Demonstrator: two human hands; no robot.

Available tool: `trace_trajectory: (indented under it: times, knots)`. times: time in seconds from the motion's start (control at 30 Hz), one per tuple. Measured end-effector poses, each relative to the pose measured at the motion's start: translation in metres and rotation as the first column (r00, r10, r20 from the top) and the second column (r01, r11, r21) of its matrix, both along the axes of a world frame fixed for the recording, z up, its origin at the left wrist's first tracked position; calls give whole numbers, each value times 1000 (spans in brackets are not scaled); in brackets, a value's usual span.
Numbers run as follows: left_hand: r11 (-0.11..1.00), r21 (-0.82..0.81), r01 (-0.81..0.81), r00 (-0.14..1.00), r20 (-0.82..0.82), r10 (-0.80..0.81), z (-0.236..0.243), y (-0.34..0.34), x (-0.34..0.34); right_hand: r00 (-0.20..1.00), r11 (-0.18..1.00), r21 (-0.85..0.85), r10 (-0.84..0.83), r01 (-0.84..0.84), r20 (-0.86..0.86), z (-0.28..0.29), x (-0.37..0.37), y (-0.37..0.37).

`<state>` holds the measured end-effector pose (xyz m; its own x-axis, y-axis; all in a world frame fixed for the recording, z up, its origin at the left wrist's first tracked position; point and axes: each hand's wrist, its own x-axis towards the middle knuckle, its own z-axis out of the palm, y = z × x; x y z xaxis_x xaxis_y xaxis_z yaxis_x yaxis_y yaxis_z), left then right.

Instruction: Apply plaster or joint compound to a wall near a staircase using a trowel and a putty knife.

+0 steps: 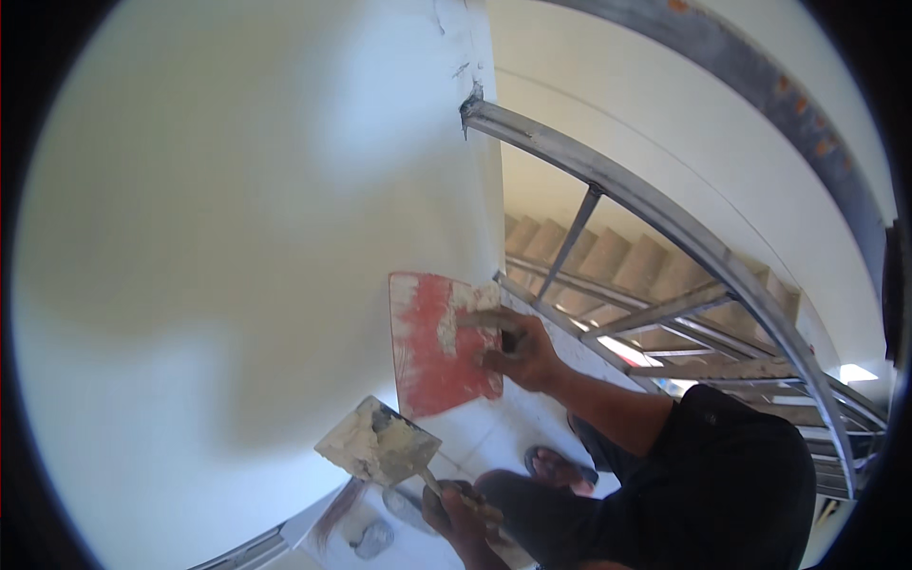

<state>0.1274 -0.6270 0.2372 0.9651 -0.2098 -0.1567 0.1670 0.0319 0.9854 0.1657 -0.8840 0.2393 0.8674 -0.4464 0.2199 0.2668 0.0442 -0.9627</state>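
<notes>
My right hand [521,350] grips a red plastic putty spreader [427,375] by its right side, fingers across its face and thumb below them. Pale putty smears the spreader, which is held up at the wall [237,247] near its right-hand corner; whether its edge touches the wall, I cannot tell. Lower down, my left hand [460,513] is closed around the handle of a flat metal trowel [366,445]. A lump of wet, cream-coloured putty lies on the trowel blade. The two tools are close together, with the trowel below and left of the spreader.
To the right runs a bare metal stair railing [608,180], fixed to the wall's edge. Beyond it concrete steps [608,261] lead downward. A rusty curved metal bar [760,81] crosses the upper right. My foot [556,467] rests on the pale, stained floor [475,442].
</notes>
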Motion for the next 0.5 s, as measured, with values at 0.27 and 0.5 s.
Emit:
trace_trajectory:
  times: [0.27, 0.5]
  knots:
    - [983, -104, 148, 983, -95, -158, 51, 17, -14, 950, 995, 83, -81, 58, 301, 76, -16, 9]
    - [996, -42, 79, 961, 269, -65, 19, 11, -22, 723, 926, 328, -356, 187, 593, 110, 25, -11]
